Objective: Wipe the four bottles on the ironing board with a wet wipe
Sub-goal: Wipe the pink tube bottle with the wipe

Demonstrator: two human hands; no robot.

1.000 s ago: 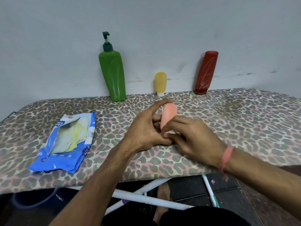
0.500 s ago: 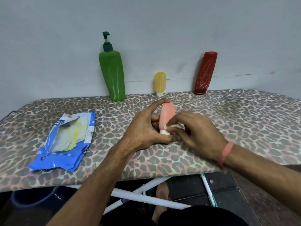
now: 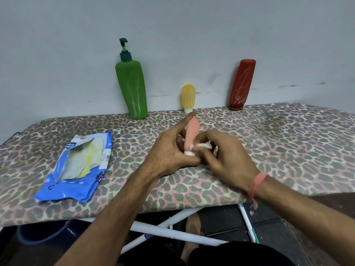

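Observation:
My left hand [image 3: 169,150] grips a small pink bottle [image 3: 192,133] near its white cap, cap down, over the middle of the leopard-print ironing board [image 3: 288,143]; the forefinger sticks out past the bottle. My right hand [image 3: 228,160] pinches a crumpled white wet wipe [image 3: 203,145] against the bottle's lower right side. Against the wall at the back stand a green pump bottle [image 3: 132,91], a small yellow bottle [image 3: 188,97] and a red bottle [image 3: 241,85].
A torn-open blue wet-wipe pack [image 3: 76,167] lies on the board to the left. The grey wall rises right behind the bottles. White board legs [image 3: 169,233] and a dark floor show below the near edge.
The pink bottle has been tipped more upright and its white cap has come into view. My right hand has shifted off it to the right, exposing the wipe at the bottle's base.

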